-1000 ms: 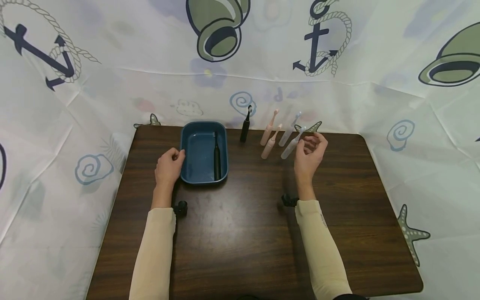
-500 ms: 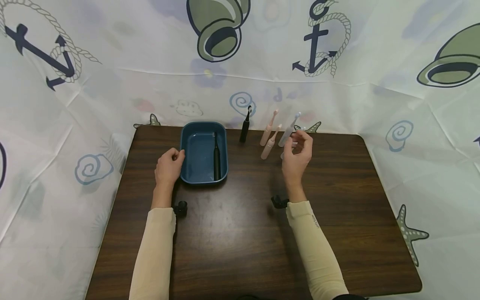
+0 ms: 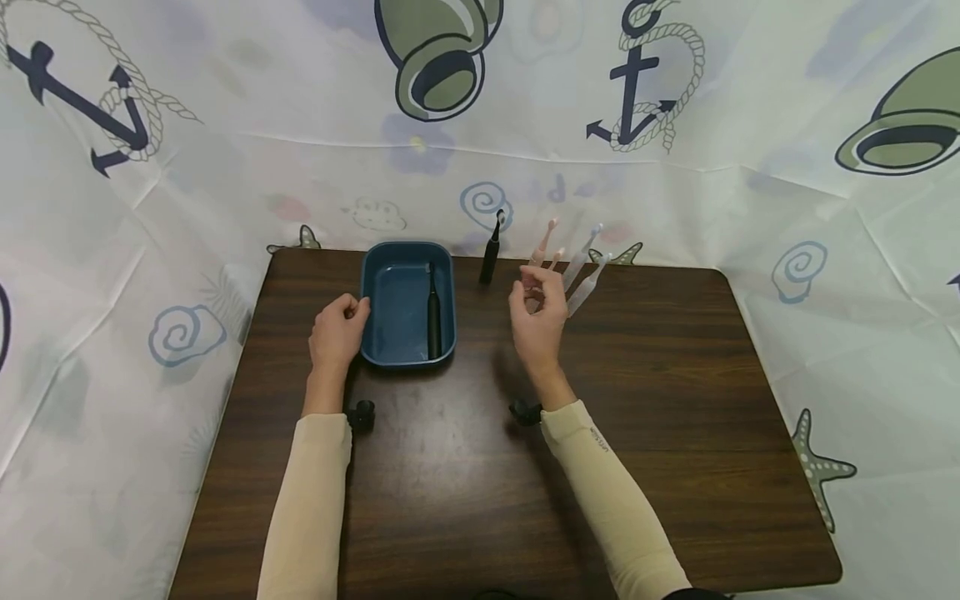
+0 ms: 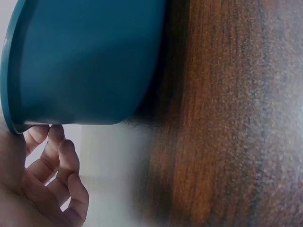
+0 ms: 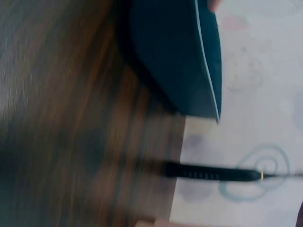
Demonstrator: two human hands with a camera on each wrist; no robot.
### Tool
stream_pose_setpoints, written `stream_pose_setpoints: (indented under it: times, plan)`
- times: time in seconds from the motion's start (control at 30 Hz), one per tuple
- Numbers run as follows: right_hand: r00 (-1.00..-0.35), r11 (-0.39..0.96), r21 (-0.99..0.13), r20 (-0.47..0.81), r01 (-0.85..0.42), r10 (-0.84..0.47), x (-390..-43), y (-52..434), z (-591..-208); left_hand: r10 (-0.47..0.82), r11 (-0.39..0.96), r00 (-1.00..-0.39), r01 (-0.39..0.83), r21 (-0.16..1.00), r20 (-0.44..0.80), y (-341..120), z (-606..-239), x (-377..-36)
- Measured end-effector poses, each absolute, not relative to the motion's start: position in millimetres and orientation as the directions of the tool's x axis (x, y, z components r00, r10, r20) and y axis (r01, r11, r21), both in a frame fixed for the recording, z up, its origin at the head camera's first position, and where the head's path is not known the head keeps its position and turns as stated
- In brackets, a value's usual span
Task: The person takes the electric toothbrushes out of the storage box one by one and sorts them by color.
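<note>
My left hand grips the left rim of a blue plastic tray; in the left wrist view its curled fingers meet the outer wall just under the lip. Inside the tray lies a black electric toothbrush. My right hand, loosely curled with nothing in it, is in front of two pink electric toothbrushes and hides their lower parts. A second black electric toothbrush stands upright between the tray and this hand; the right wrist view shows its dark handle.
Two pale white electric toothbrushes stand right of the pink ones, near the table's back edge. Behind the dark wooden table hangs a white cloth printed with anchors and shells. A small black camera is strapped to each wrist.
My right hand has moved left, from beside the white toothbrushes, past them, to in front of the pink ones. The toothbrushes stay where they were. My left hand and the tray have not moved.
</note>
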State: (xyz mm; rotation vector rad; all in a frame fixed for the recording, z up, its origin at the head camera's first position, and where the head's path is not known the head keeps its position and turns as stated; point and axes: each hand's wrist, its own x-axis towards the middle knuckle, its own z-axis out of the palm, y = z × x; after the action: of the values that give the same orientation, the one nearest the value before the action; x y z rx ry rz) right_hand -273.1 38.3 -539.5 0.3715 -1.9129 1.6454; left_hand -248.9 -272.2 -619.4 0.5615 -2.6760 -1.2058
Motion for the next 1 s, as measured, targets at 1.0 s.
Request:
stream_pose_setpoints:
  times: [1.0]
  plan:
    - [-0.959,0.456,-0.848,0.197,-0.272,-0.206,-281.7,-31.3,-557.0,-0.391,0.603,-0.921,-0.262,0.753,-0.007,-274.2,-622.2,-249.9]
